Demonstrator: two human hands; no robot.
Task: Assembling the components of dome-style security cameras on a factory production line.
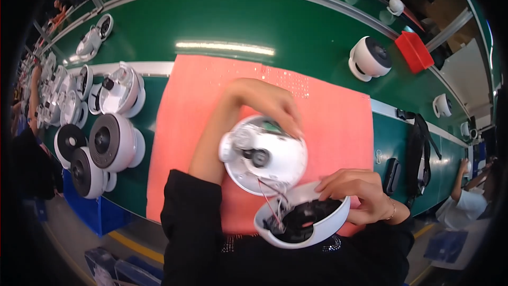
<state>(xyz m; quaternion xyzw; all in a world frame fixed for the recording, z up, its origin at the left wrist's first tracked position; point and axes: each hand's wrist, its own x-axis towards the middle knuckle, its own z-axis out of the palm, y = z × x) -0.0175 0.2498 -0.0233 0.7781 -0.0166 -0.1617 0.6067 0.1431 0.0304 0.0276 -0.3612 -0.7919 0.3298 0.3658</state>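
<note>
White round housing [283, 154] in grasp of left hand [270, 101], open shell [330, 225] in that of right hand [364, 191] (thin wires [270, 204] between).

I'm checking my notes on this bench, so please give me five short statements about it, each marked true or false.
1. The right hand grips the open white shell. True.
2. The mat is blue. False: it is pink.
3. Thin wires run between the white shell and the round white housing. True.
4. The red bin stands to the left of the mat. False: it stands beyond the mat, to the right.
5. The left hand is at the housing's upper edge. True.
</note>
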